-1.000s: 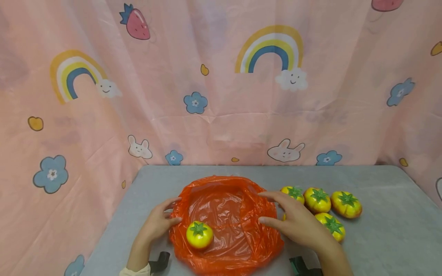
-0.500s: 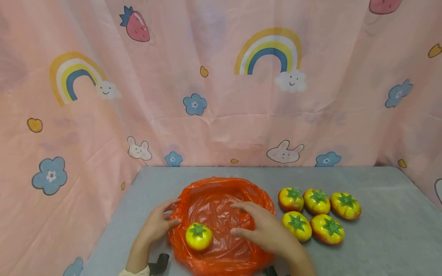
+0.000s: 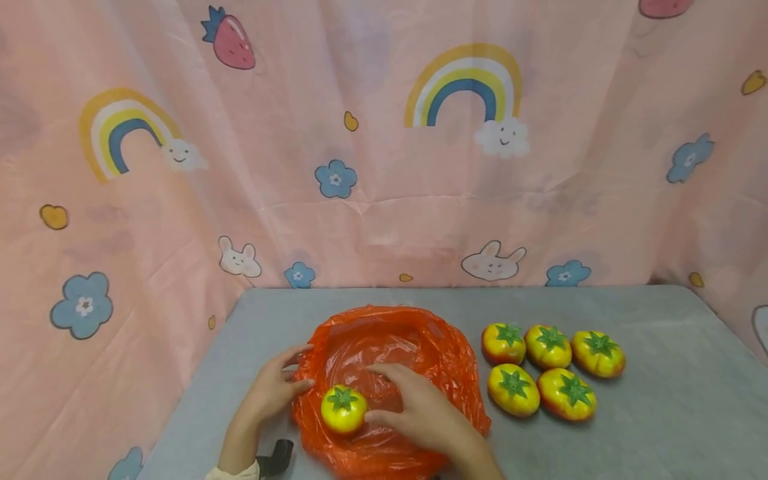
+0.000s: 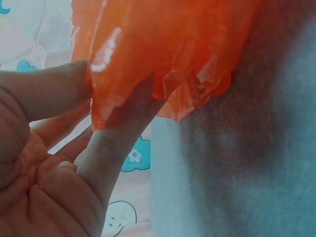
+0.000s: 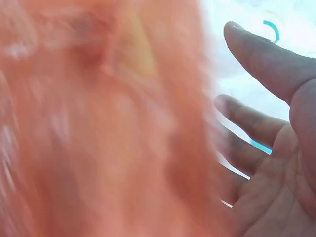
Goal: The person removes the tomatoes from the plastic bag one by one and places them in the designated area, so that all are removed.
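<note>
An orange-red plastic bag point(image 3: 444, 347) lies spread with its mouth wide, and one yellow toy fruit point(image 3: 344, 409) with a green star-shaped leafy top sits at its left front. At the bag's left rim, my left hand point(image 3: 273, 387) holds the edge; in the left wrist view, thin plastic point(image 4: 133, 44) hangs between thumb and fingers. My right hand point(image 3: 420, 407) reaches over the bag from the right. Its thumb is close to the fruit's right side, its fingers spread and holding nothing. The right wrist view shows the hand point(image 5: 276, 163) beside blurred orange plastic point(image 5: 108, 148).
On the grey table point(image 3: 672, 407), right of the bag, several similar yellow-red toy fruits point(image 3: 567, 395) stand in two rows. A dark wrist mount point(image 3: 277, 457) shows beside the left forearm. Behind the table hangs a pink printed curtain point(image 3: 390, 233).
My right hand has moved left, from the bag's right rim across its mouth to beside the fruit inside. The left hand keeps its place at the left rim.
</note>
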`<state>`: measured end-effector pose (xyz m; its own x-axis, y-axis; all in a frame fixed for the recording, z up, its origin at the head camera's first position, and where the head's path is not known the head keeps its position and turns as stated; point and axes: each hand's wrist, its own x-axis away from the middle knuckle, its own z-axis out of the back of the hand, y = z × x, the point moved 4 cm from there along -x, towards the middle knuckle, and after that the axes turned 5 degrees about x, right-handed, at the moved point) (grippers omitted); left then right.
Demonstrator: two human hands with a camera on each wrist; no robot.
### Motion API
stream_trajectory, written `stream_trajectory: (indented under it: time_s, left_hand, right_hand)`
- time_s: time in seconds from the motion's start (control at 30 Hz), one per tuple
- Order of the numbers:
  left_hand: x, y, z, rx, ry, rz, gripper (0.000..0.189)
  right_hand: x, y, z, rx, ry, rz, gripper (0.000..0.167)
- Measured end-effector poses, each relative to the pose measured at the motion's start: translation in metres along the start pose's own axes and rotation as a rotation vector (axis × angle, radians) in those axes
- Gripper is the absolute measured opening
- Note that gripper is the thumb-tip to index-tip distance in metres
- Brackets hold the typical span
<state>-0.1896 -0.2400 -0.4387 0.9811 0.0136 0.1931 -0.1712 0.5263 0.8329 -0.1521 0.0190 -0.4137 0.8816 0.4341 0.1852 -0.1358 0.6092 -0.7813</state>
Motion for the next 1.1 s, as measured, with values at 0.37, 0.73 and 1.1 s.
stream_trajectory:
  time_s: [0.37,0.73,1.1]
  left_hand:
    - [0.0,-0.002,0.003,-0.023,0.007,-0.001,0.06]
    - [-0.001,-0.002,0.002,-0.019,0.003,-0.001,0.06]
    - [0.0,-0.001,-0.001,0.002,0.001,-0.02,0.061]
  right_hand:
    - [-0.021,-0.003,-0.036,-0.012,-0.012,0.022,0.072]
    - [-0.026,0.006,-0.051,0.006,-0.03,0.018,0.073]
    - [-0.025,0.025,-0.028,-0.026,0.047,-0.008,0.074]
